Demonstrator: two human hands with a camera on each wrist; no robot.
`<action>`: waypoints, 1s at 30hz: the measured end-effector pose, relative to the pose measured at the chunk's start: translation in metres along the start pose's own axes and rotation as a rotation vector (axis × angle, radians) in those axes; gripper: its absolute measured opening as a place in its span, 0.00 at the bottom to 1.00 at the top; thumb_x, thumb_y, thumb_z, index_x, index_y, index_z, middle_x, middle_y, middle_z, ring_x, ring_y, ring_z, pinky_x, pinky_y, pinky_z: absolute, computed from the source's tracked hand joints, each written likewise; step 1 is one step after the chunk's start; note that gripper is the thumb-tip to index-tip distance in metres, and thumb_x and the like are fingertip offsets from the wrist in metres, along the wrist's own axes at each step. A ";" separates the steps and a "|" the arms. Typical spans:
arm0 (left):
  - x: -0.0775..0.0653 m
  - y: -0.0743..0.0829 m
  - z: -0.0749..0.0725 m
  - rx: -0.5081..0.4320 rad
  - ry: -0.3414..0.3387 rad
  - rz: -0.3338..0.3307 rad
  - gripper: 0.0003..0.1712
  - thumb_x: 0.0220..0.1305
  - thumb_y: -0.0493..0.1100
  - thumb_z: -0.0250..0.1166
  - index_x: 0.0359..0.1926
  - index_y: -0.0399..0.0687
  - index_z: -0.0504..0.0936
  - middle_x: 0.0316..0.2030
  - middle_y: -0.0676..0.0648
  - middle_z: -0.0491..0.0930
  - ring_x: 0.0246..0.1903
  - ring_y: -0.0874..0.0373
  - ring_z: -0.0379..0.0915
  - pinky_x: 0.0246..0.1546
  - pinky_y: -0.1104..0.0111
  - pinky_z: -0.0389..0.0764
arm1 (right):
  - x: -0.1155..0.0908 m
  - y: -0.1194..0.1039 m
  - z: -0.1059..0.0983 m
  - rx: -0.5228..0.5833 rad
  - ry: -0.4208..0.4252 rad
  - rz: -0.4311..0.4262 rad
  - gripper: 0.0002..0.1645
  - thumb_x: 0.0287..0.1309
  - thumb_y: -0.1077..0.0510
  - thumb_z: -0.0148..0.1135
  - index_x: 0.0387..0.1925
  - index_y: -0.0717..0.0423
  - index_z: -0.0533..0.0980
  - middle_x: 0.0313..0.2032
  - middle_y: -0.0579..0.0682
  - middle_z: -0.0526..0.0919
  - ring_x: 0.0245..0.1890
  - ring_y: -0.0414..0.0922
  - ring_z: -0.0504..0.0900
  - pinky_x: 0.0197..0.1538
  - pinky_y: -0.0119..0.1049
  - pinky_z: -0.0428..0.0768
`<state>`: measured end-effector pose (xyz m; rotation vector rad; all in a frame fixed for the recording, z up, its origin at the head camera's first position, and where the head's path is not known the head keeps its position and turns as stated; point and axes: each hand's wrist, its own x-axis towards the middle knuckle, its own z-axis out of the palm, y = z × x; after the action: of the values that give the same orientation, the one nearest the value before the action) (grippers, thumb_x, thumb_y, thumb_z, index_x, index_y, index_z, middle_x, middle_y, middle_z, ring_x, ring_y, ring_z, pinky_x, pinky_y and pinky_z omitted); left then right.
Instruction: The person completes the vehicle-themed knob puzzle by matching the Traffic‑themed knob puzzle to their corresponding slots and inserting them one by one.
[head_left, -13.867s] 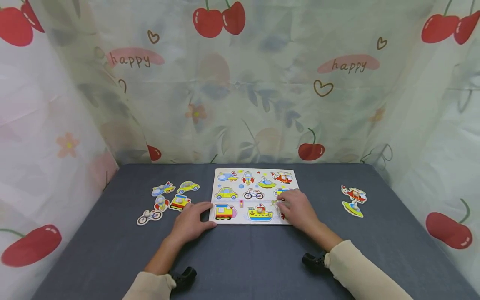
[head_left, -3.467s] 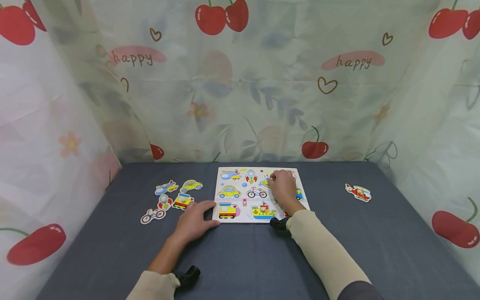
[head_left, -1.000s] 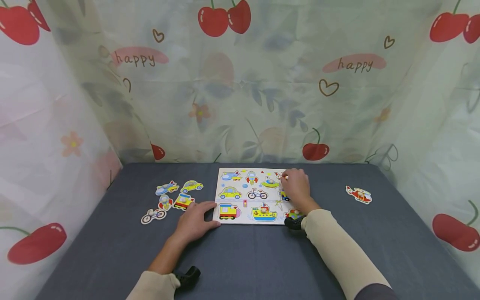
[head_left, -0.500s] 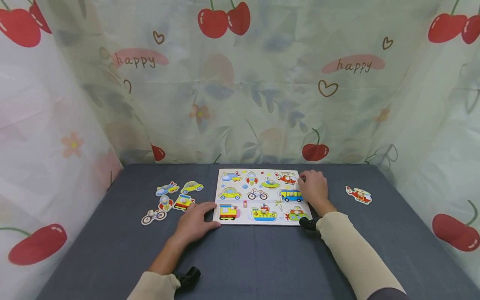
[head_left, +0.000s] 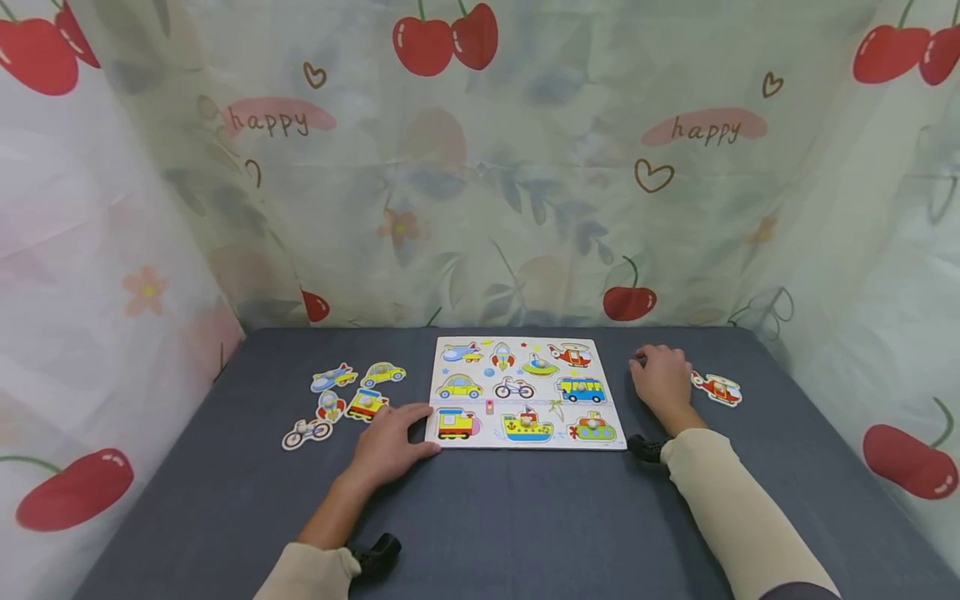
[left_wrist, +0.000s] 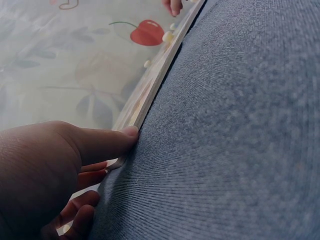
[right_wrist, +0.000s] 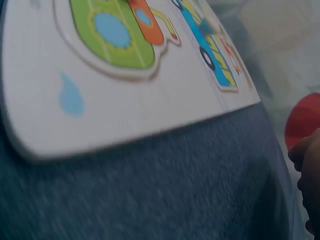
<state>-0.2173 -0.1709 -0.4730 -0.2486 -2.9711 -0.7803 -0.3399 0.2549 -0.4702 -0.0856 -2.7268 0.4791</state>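
A white puzzle board (head_left: 495, 439) printed with vehicles lies mid-table. My left hand (head_left: 390, 443) holds its near-left corner; in the left wrist view the thumb (left_wrist: 107, 142) presses the board's edge. The bus piece (head_left: 581, 390), ship piece (head_left: 527, 425), submarine piece (head_left: 592, 427) and flying saucer piece (head_left: 539, 365) sit in the board, several with visible knobs. Right of the board, my right hand (head_left: 663, 385) is over the cloth with loosely bent fingers, nothing seen in them. Just beyond it lies a loose helicopter piece (head_left: 717, 388), its left tip close to the hand.
Left of the board lie loose pieces: an airplane (head_left: 333, 377), a car (head_left: 383, 373), a rocket (head_left: 330, 406), a train (head_left: 367, 404) and a bicycle (head_left: 307, 433). A dark cloth (head_left: 495, 525) covers the table. Cherry-printed curtains (head_left: 480, 233) surround it.
The saucer piece has gone from the right side into the board, and the bus slot is uncovered with its piece in. My right hand has moved right off the board towards the helicopter piece.
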 end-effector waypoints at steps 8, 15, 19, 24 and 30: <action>0.001 0.000 0.000 -0.001 0.006 -0.005 0.36 0.52 0.55 0.75 0.62 0.53 0.77 0.61 0.51 0.74 0.52 0.51 0.67 0.50 0.53 0.71 | 0.000 0.020 -0.015 0.021 -0.023 0.034 0.16 0.65 0.57 0.57 0.47 0.66 0.79 0.45 0.66 0.78 0.48 0.64 0.69 0.52 0.60 0.64; 0.001 0.001 -0.001 -0.001 0.008 -0.003 0.36 0.52 0.54 0.75 0.62 0.53 0.78 0.61 0.51 0.75 0.52 0.51 0.67 0.49 0.53 0.71 | -0.006 0.042 -0.021 0.014 -0.028 0.039 0.16 0.65 0.57 0.56 0.46 0.67 0.79 0.45 0.68 0.77 0.48 0.66 0.68 0.50 0.61 0.62; 0.001 0.000 0.000 -0.006 0.014 0.007 0.35 0.52 0.54 0.75 0.62 0.53 0.78 0.61 0.51 0.75 0.53 0.51 0.67 0.49 0.52 0.71 | -0.010 0.053 -0.024 -0.007 -0.019 0.036 0.17 0.64 0.57 0.55 0.45 0.67 0.78 0.45 0.68 0.77 0.47 0.68 0.68 0.48 0.63 0.62; 0.000 -0.001 0.000 -0.009 0.015 0.002 0.35 0.52 0.54 0.75 0.62 0.52 0.78 0.61 0.50 0.75 0.54 0.50 0.67 0.51 0.52 0.71 | -0.012 0.063 -0.029 -0.020 -0.038 0.078 0.18 0.65 0.56 0.54 0.46 0.67 0.78 0.45 0.68 0.77 0.46 0.68 0.68 0.47 0.63 0.62; -0.001 0.000 0.000 -0.005 0.009 -0.006 0.35 0.52 0.54 0.75 0.62 0.52 0.78 0.60 0.50 0.75 0.53 0.51 0.67 0.50 0.53 0.71 | -0.016 0.074 -0.035 -0.023 -0.039 0.134 0.19 0.66 0.55 0.53 0.45 0.68 0.78 0.44 0.69 0.77 0.45 0.68 0.68 0.45 0.62 0.63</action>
<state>-0.2164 -0.1705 -0.4731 -0.2359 -2.9633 -0.7877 -0.3124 0.3340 -0.4709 -0.2696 -2.7771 0.4918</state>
